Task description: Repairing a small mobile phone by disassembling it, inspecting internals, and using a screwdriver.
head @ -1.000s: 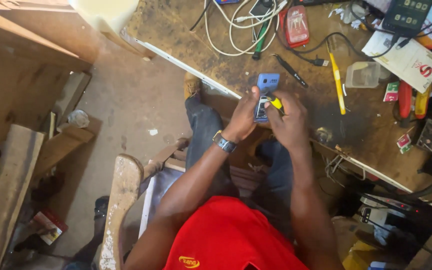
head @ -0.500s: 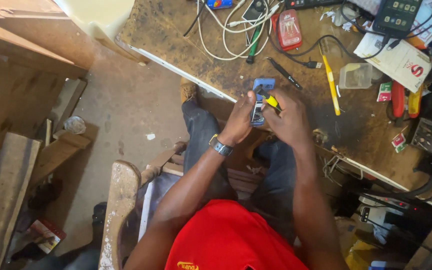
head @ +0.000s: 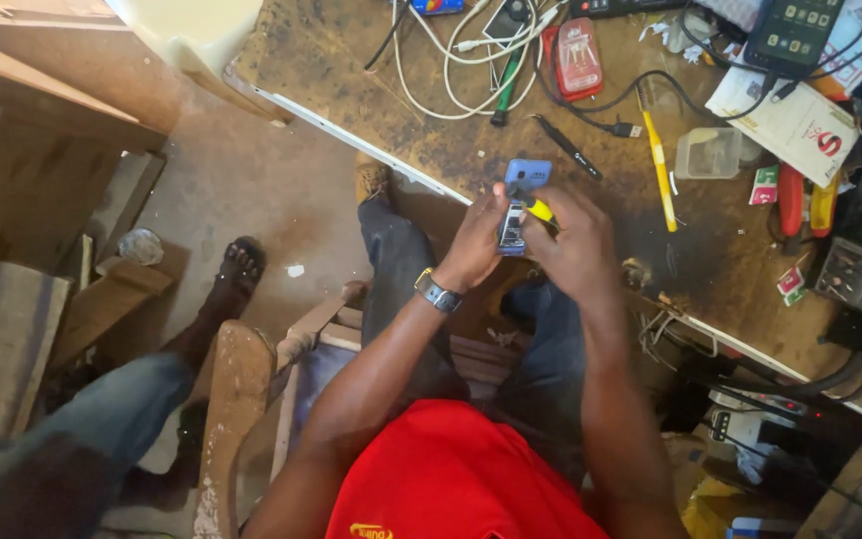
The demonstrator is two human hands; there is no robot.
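Observation:
My left hand [head: 476, 240] grips a small blue phone [head: 524, 181] with its back off, held upright over the edge of the worn wooden workbench [head: 371, 90]. A wristwatch [head: 437, 292] sits on that wrist. My right hand [head: 576, 240] holds a yellow-handled screwdriver [head: 541, 210] whose tip rests on the phone's open back. Both hands are close together above my lap, and my fingers hide the phone's lower part.
The bench carries white cables [head: 461, 70], a red device [head: 579, 58], a yellow tool [head: 658, 170], a clear plastic box [head: 708, 152], a white booklet [head: 790, 118] and a dark tablet-like device [head: 795, 28]. Another person's leg and sandalled foot [head: 236, 268] stand at left beside a wooden chair [head: 236, 399].
Another person's leg and foot have come into view at the lower left. My hands stay on the phone with the screwdriver, shifted slightly in the frame as my head moved.

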